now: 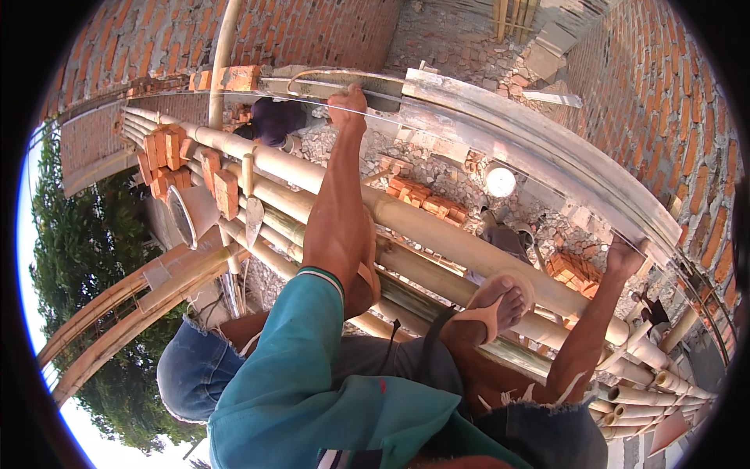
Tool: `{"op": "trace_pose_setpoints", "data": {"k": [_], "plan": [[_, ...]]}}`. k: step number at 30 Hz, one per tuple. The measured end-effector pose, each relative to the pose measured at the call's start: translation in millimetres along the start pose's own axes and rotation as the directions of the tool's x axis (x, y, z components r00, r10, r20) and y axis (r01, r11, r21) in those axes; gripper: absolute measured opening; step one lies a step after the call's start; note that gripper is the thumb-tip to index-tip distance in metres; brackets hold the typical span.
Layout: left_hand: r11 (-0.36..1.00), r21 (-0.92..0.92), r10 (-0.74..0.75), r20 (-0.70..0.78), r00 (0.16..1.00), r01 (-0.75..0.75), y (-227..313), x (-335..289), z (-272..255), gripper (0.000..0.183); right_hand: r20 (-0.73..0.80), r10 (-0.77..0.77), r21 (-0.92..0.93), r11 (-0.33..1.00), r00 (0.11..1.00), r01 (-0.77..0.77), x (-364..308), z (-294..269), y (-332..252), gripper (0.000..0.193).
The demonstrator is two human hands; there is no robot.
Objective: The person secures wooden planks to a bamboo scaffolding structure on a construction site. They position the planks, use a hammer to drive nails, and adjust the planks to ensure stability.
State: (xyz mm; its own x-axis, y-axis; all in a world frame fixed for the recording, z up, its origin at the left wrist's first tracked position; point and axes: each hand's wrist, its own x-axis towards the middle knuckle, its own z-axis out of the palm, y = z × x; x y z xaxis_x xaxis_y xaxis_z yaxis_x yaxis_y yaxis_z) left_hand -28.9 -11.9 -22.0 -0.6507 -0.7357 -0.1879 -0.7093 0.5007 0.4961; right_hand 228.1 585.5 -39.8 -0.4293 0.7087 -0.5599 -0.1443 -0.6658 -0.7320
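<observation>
Head view. The person is squatting on a bamboo scaffold (pixel 469 244), forearms spread wide. A pale string (pixel 312 102) is running along the far side of the scaffold, past the left hand (pixel 348 105) and along the near edge of a long grey board (pixel 539 148) toward the right hand (pixel 625 256).

Left hand: arm extending beyond the scaffold's far edge; fingers are curling in at the string. Whether the grip is pinching it, cannot tell. Right hand: sitting at the board's near edge, toward its right end, by the string; fingers are bending, but cannot tell whether the grip is grasping anything.

Scaffold, left end: loose bricks (pixel 162 148) are standing in a cluster; a round-rimmed container (pixel 201 205) is lying tilted just beside them; a trowel (pixel 254 223) is hanging blade down across the poles, nearer the middle. A sandalled foot (pixel 500 305) is resting on the poles, right of middle.

Below, beyond the scaffold's far edge: rubble is covering the ground, a white tub (pixel 500 181) is standing among it, and brick stacks (pixel 426 199) are lying near. A co-worker in dark clothing (pixel 277 121) is showing beneath the left part.
</observation>
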Motion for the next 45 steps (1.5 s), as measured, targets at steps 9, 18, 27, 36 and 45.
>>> {"op": "trace_pose_setpoints", "data": {"k": [9,18,27,36,45], "plan": [[0.982,-0.189,-0.025,0.005,1.0,0.026,-23,18,14,0.052,0.024,0.027,0.015,1.0,0.999,-0.027,7,-8,0,0.05],[0.856,-0.487,-0.077,0.205,0.976,0.17,-27,26,12,0.033,-0.04,0.054,0.068,0.996,0.998,-0.052,8,-10,6,0.052],[0.319,-0.129,0.948,0.056,0.314,-0.939,25,-81,-9,0.073,-0.074,0.015,0.192,0.981,0.997,-0.001,6,-3,7,0.051],[-0.003,0.029,0.686,0.728,0.02,-1.0,72,-122,15,0.126,-0.046,-0.044,0.165,0.985,0.998,0.051,5,-4,6,0.046],[-0.05,0.041,0.703,0.711,-0.007,-0.998,69,-120,15,0.129,-0.044,-0.019,0.177,0.984,0.999,0.026,6,-1,4,0.032]]}}
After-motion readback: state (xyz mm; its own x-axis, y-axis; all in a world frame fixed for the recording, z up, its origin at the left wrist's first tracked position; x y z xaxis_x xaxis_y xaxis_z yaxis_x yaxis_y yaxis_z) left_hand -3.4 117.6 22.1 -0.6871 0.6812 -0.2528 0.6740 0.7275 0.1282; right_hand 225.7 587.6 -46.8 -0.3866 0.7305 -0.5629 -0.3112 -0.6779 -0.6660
